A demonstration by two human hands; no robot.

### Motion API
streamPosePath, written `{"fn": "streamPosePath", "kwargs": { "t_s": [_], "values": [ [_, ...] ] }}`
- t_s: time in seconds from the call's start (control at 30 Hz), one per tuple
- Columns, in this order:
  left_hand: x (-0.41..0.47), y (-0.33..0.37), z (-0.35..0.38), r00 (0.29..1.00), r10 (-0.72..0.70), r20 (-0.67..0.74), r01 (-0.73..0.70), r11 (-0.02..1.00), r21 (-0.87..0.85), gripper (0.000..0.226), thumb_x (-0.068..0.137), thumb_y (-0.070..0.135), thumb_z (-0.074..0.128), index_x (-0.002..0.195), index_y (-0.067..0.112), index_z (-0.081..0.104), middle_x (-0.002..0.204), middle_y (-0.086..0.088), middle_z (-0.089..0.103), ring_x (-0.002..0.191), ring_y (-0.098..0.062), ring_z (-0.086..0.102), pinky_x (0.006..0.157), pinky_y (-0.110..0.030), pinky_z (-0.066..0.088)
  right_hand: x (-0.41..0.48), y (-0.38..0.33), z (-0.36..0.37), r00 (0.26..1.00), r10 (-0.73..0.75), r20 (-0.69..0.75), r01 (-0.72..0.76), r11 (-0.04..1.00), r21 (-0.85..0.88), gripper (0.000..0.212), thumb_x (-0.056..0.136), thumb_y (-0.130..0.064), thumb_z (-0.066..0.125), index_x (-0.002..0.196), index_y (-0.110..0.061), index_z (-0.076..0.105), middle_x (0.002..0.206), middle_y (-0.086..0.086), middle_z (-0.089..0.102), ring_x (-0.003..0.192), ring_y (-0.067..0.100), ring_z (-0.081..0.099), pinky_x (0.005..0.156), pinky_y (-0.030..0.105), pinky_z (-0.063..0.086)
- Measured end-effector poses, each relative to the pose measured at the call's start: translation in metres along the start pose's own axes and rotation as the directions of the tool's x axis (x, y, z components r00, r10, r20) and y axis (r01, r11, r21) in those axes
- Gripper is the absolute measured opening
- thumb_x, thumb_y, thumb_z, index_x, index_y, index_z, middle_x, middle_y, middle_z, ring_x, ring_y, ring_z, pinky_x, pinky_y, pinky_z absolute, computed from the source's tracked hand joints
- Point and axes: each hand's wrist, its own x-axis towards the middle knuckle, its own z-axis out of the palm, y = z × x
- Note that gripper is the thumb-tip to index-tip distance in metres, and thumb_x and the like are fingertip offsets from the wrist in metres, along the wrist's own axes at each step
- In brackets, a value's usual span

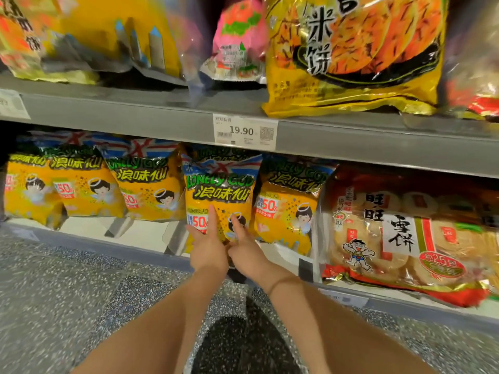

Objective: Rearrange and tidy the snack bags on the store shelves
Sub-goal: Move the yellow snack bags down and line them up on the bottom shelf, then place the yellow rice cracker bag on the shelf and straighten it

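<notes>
Both hands meet at the lower front of one glossy yellow snack bag (220, 195) standing on the lower shelf (140, 232). It is a puffy, pillow-shaped foil pack with green lettering, a blue, red and white flag band across its crimped top and a cartoon figure with a halo. The left hand (208, 248) lies flat against the bag's face, index finger stretched straight up over the "50%" label, so its grip is wide and only pressing. The right hand (244, 248) sits just beside it, touching it at the thumb side, fingers curled onto the bag's lower right part; whether that grip pinches the film or merely rests on it cannot be told. A thin band circles the right wrist. This bag stands forward of its row: matching yellow bags (81, 184) lean to its left, and another (287, 209) stands just to its right. Farther right lies a large crinkled, clear-windowed rice cracker pack (405, 238) with red edges and pale round discs showing through. The grey metal upper shelf (108, 114) carries a white price tag (244, 132) reading 19.90, and above it a big shiny yellow cracker bag (351, 58) overhangs the edge beside a pink pack (237, 41). The floor (54, 292) is speckled grey terrazzo.
</notes>
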Motion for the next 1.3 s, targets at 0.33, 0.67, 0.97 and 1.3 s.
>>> {"fn": "streamPosePath", "kwargs": {
  "t_s": [0.33,0.67,0.97,1.3],
  "values": [
    [0.009,-0.002,-0.009,0.997,0.016,0.070,-0.016,1.000,0.003,0.081,0.095,0.015,0.044,0.145,0.045,-0.013,0.154,-0.028,-0.007,0.108,-0.043,0.058,0.071,-0.038,0.042,0.014,-0.004,0.001,0.998,0.048,-0.035,-0.045,0.996,0.072,0.078,0.088,0.007,0.042,0.150,-0.030,0.010,0.159,0.001,0.009,0.144,0.021,0.020,0.104,0.031,0.033],
    [-0.042,0.022,-0.079,0.991,0.121,-0.064,-0.123,0.991,-0.044,0.054,0.098,0.040,0.036,0.149,0.032,0.018,0.151,-0.015,0.027,0.117,-0.035,0.053,0.086,-0.040,0.045,-0.057,-0.051,-0.027,0.995,-0.009,-0.100,0.015,0.998,0.058,0.072,0.088,-0.005,0.047,0.148,-0.032,0.019,0.130,0.002,0.046,0.076,0.007,0.041,0.056,0.019,0.031],
    [-0.119,0.060,-0.178,0.884,0.346,-0.315,-0.381,0.923,-0.055,0.046,0.098,0.039,0.035,0.141,0.022,0.038,0.131,-0.011,0.055,0.116,-0.032,0.054,0.086,-0.039,0.045,-0.179,-0.116,-0.063,0.935,-0.143,-0.326,0.134,0.990,-0.050,0.060,0.096,-0.011,0.044,0.149,-0.025,0.020,0.151,0.005,0.035,0.119,0.028,0.053,0.091,0.033,0.043],
    [-0.196,0.088,-0.264,0.788,0.432,-0.438,-0.490,0.871,-0.023,0.041,0.098,0.041,0.033,0.131,0.024,0.049,0.113,-0.014,0.065,0.105,-0.034,0.059,0.077,-0.037,0.045,-0.277,-0.190,-0.086,0.852,-0.331,-0.405,0.274,0.942,-0.193,0.055,0.098,-0.020,0.042,0.149,-0.023,0.023,0.149,0.005,0.038,0.127,0.026,0.047,0.098,0.034,0.040]
  ]
}}
